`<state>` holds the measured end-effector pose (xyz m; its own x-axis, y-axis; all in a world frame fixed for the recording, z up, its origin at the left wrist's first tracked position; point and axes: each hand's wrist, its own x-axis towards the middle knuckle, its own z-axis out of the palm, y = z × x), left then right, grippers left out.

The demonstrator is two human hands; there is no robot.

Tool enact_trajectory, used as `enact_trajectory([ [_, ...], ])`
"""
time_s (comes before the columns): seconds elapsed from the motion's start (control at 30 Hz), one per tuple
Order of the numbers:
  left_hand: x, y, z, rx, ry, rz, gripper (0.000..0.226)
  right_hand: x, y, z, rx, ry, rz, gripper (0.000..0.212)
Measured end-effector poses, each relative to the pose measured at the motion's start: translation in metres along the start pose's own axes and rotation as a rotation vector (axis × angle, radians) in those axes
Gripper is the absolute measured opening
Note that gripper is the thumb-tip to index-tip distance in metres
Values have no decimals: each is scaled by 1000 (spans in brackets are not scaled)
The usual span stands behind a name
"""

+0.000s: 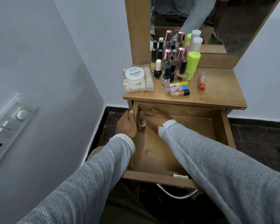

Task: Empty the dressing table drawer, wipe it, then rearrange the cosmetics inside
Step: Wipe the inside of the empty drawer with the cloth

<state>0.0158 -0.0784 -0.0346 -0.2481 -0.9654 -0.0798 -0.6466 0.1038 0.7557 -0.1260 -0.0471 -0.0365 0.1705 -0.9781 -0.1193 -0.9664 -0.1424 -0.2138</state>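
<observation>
The wooden drawer (223, 131) of the dressing table is pulled out, and its floor is bare. My left hand (127, 123) grips the drawer's left wall, thumb over the rim. My right hand (153, 119) is inside at the far left corner, pressing a checked cloth (141, 124) against the left wall. The cosmetics stand on the tabletop (217, 94): several nail polish bottles (158, 69), a white nail polish remover tub (135, 75) on a clear palette case (148, 81), green containers (192, 63), lip tubes (178, 88) and an orange lipstick (202, 83).
A mirror (217, 21) rises behind the tabletop. The white wall at the left carries a switch and socket panel (8, 125). A metal handle (176, 193) hangs under the drawer's front edge. Dark tiled floor lies to both sides of the table.
</observation>
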Motion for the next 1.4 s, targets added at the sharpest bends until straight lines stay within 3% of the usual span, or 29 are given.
enact_trajectory([
  [0.1,-1,0,0,10,3,3,34,-8,-5,18,59,111,79,38],
  [0.43,0,-1,0,18,27,10,38,4,-23,5,-77,-72,158,45],
  [0.73,1,-2,-1,42,20,16,42,-2,-15,1,-220,-88,138,40],
  [0.97,0,-1,-2,49,22,21,42,-51,16,-7,-302,-134,239,51],
  [1.17,-1,0,-2,64,22,32,45,-89,37,-7,-326,-234,415,56],
  [1.27,-1,-1,-1,48,19,14,46,-102,50,-7,-196,-294,627,47],
  [1.33,-1,-2,-1,46,17,6,46,-107,56,-9,-29,-237,836,48],
  [1.4,-2,0,-2,46,16,10,46,-108,60,-11,42,-142,923,46],
])
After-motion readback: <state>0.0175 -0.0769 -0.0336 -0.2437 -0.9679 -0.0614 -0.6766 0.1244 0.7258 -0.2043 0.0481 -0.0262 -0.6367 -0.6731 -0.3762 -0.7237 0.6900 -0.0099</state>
